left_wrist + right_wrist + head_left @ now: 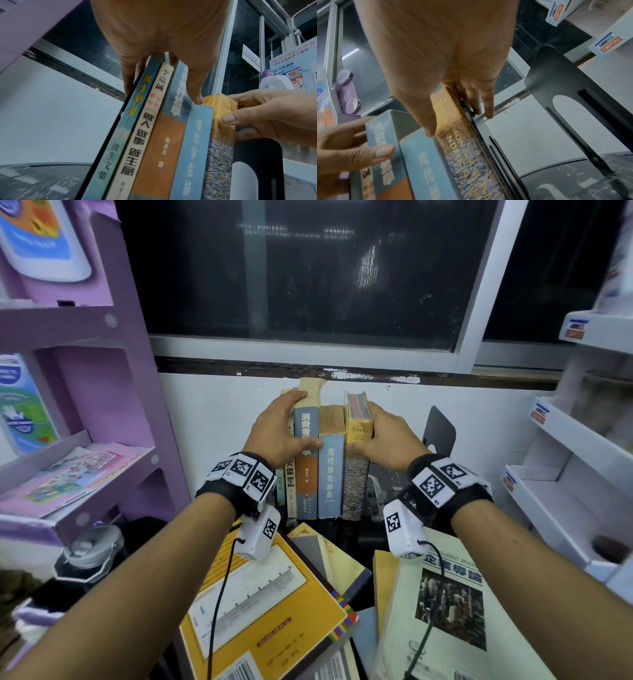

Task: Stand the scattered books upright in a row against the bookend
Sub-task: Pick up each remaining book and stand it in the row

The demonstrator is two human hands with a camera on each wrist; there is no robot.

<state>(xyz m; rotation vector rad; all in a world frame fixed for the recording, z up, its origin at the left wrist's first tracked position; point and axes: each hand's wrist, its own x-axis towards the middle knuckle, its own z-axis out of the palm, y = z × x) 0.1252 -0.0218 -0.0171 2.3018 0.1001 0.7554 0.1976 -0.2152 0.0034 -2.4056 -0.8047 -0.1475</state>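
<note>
Mid-frame in the head view, I've got five standing books (318, 460) squeezed between both hands: my left hand (277, 429) wraps the left end, thumb across the blue-and-orange spine, and my right hand (383, 436) clamps the yellow handbook (358, 446), thumb in front. The black bookend (440, 429) stands apart, right of centre. If I let go now, I reckon the row topples. More books (260, 601) lie flat at the bottom.
</note>
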